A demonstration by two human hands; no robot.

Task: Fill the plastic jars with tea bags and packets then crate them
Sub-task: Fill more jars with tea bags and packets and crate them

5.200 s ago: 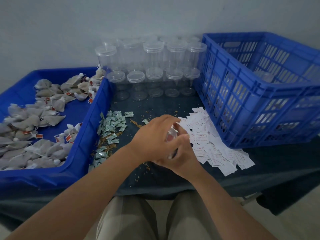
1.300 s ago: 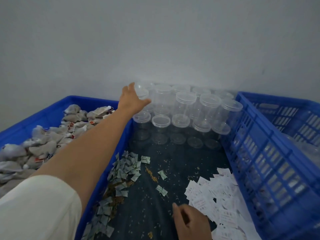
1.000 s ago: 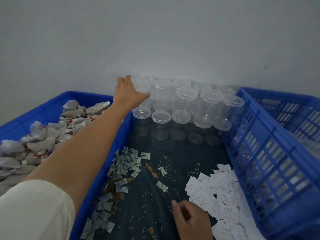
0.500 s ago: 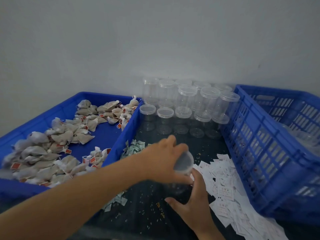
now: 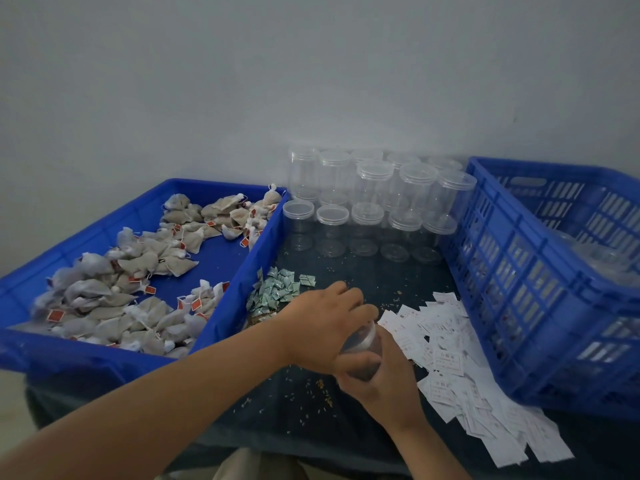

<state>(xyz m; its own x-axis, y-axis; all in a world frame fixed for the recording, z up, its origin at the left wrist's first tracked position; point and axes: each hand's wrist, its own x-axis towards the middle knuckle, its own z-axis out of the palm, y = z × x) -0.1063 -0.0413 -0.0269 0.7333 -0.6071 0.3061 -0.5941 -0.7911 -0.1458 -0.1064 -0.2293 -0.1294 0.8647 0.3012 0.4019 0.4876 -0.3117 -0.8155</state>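
Observation:
A clear plastic jar (image 5: pixel 363 344) is held over the dark table near its front. My left hand (image 5: pixel 322 327) grips its lidded top from above; my right hand (image 5: pixel 381 379) wraps round its body from below. Grey tea bags (image 5: pixel 114 292) with red tags lie in a shallow blue tray (image 5: pixel 239 285) on the left. Small green packets (image 5: pixel 277 289) sit in a heap beside the tray. White paper slips (image 5: pixel 450 358) are spread to the right of my hands. A tall blue crate (image 5: pixel 512 271) stands on the right.
Several empty lidded jars (image 5: pixel 374 202) are stacked in two tiers against the grey wall at the back. Clear jars (image 5: pixel 602 254) show dimly inside the crate. Loose tea crumbs dot the table.
My left hand took a jar from the back stack and brought it to the front, where my right hand closed round it. The camera tilted down and left.

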